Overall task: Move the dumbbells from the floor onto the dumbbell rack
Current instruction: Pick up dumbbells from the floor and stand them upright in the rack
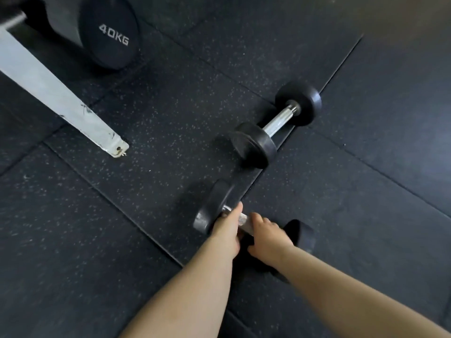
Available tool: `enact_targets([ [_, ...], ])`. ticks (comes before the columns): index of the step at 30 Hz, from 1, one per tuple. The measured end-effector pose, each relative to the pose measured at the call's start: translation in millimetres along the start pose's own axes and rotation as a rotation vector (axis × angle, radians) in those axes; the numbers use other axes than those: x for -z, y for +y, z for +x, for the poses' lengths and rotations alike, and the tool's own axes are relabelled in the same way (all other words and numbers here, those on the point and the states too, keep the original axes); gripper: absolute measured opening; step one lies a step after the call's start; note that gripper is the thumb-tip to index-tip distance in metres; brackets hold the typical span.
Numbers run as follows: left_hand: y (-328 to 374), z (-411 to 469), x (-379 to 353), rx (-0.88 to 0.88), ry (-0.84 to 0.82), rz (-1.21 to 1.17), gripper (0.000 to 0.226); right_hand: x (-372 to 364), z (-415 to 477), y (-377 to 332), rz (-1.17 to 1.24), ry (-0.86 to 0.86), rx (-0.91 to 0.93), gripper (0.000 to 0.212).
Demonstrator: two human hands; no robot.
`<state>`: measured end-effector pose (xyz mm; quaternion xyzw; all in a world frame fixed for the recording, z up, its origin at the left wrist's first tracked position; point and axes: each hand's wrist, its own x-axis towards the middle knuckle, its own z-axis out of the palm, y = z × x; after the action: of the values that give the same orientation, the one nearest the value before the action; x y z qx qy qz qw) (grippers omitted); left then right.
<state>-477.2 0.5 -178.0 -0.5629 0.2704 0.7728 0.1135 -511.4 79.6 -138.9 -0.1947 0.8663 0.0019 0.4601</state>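
Near dumbbell [214, 206] on floor [146, 118] along mat seam. Left hand [228, 230] and right hand [267, 236] side by side, both curled round its knurled steel handle. Likely heavy, rigid, rolls; handle safest hold. Second dumbbell [280, 123] beyond, untouched.

Left hand [228, 230] and right hand [268, 240] curl side by side round the steel handle of the near dumbbell [213, 211] on the floor mat [146, 123]. Second dumbbell [275, 125] lies beyond the fingertips, apart. Grey rack foot [56, 93] and 40KG dumbbell [107, 32] sit well left of the fingers.
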Motion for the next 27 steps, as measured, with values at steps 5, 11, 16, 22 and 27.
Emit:
enact_targets([
  [5,1,0,-12,-0.010,0.040,-0.359,0.019,10,10,6,-0.058,-0.046,-0.069,0.051],
  [11,-3,6,-7,-0.006,0.006,-0.377,0.016,23,24,10,-0.132,-0.088,-0.046,0.046],
  [16,-10,-1,2,0.018,0.006,-0.409,0.012,9,16,8,-0.096,-0.026,-0.071,0.037],
  [22,-1,-57,7,-0.044,0.065,-0.363,0.009,8,-27,-8,0.047,-0.048,-0.081,0.031],
  [27,36,-169,29,-0.179,0.077,-0.105,0.010,42,-124,-50,0.251,-0.151,-0.008,0.029],
])
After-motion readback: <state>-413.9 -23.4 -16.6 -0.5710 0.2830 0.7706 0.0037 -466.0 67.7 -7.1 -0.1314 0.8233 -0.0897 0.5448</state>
